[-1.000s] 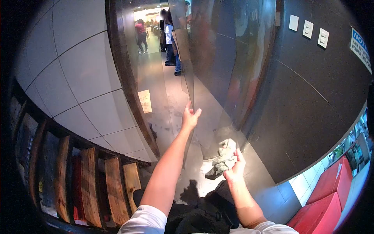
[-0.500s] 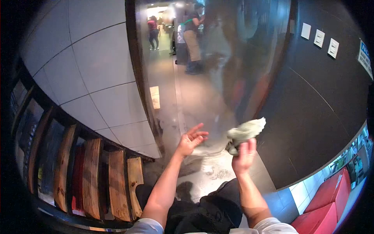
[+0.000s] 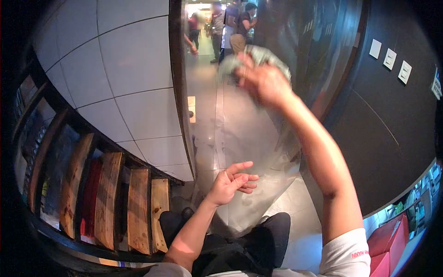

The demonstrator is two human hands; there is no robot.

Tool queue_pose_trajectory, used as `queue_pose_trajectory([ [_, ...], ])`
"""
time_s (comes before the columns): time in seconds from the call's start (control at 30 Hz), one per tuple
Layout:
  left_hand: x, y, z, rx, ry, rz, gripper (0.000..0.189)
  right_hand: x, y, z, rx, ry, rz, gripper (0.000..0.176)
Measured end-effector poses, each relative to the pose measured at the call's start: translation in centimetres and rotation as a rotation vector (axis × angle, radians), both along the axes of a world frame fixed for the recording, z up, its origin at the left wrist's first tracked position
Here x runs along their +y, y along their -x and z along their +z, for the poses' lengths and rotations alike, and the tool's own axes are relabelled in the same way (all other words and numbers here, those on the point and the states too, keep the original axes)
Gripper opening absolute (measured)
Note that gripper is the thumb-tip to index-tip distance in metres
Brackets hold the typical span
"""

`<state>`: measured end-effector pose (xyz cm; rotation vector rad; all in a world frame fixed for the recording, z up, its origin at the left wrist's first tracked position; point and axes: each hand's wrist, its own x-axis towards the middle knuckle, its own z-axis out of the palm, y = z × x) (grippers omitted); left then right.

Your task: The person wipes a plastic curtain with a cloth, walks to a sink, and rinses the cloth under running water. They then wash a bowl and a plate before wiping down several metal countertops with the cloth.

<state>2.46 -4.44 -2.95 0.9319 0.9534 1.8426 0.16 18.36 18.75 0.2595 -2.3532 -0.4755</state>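
A tall glass door stands in front of me, with hazy smears over its surface. My right hand, blurred by motion, is raised with the arm stretched out and holds a pale grey-green cloth against the upper glass. The cloth is bunched under and around the fingers, which partly cover it. My left hand is lower, in front of the door's bottom part, with its fingers apart and nothing in it.
Wooden stair treads rise at my left beside a white tiled wall. A dark wall with white switch plates is on the right, with red seats below. Through the glass, several people stand further back.
My right hand has moved up and left with the cloth, from low by the door's right side to its upper part. My left hand has shifted slightly down.
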Motion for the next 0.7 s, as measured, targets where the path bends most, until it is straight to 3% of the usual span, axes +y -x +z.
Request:
queue_pose_trajectory([
  [0.13, -1.5, -0.2, -1.6, -0.032, -0.057, -0.076, 0.037, 0.8, 2.3, 8.0, 0.541, -0.242, -0.033, 0.033],
  [0.17, -1.7, -0.1, -2.0, -0.05, -0.068, -0.095, 0.037, -1.6, 0.9, 9.6, 0.371, -0.141, -0.137, 0.043],
  [0.2, -1.8, 0.2, -2.3, -0.039, -0.072, -0.074, 0.037, -1.2, 1.6, 8.9, 0.402, -0.105, -0.028, 0.039],
  [0.27, -1.9, 0.6, -3.1, -0.019, -0.083, -0.032, 0.037, 0.1, 3.3, 6.6, 0.459, -0.035, 0.189, 0.031],
  [0.43, -1.0, 2.5, -1.7, -0.039, -0.063, 0.109, 0.038, -1.4, 0.2, -7.5, -0.119, 0.086, 0.252, 0.04],
  [0.47, -0.9, 2.8, -1.4, -0.039, -0.054, 0.145, 0.038, -1.8, -1.4, -10.3, -0.325, 0.256, 0.342, 0.045],
  [0.57, -0.7, 3.6, -3.6, 0.093, -0.082, 0.256, 0.033, -5.7, -6.7, -16.6, -0.542, 0.468, 0.428, 0.045],
  [0.6, -0.6, 4.1, -5.4, 0.177, -0.106, 0.307, 0.032, -6.6, -8.2, -19.2, -0.423, 0.406, 0.518, 0.041],
  [0.63, -0.5, 4.4, -6.2, -0.135, -0.178, 0.151, 0.026, -8.1, -10.5, -18.9, -0.453, 0.305, 0.487, 0.037],
  [0.7, -0.5, 4.0, -8.1, 0.393, -0.064, 0.439, 0.026, -7.5, -10.2, -18.8, -0.432, 0.177, 0.391, 0.036],
])
